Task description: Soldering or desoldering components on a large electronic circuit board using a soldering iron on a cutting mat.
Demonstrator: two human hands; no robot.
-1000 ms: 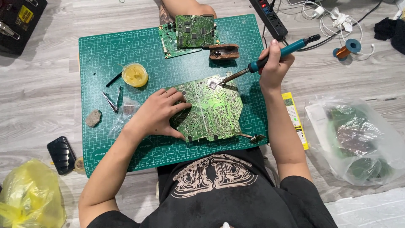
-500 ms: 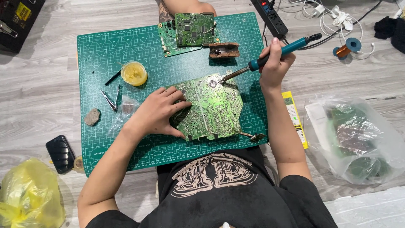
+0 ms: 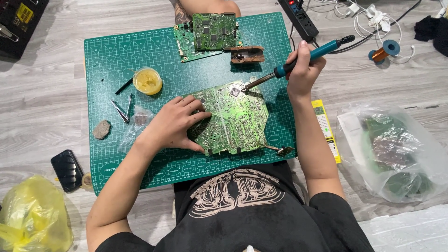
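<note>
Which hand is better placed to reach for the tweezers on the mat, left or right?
Left, probably. The left hand lies flat on the green circuit board, on the same side as the tweezers. The right hand grips the soldering iron, its tip at the board's far edge.

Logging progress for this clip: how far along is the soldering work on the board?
Setup looks done: cutting mat, flux tin and tweezers laid out. In hand: left hand steadies the green circuit board while the right hand holds the soldering iron, tip at its top edge. What remains cannot be judged.
</note>
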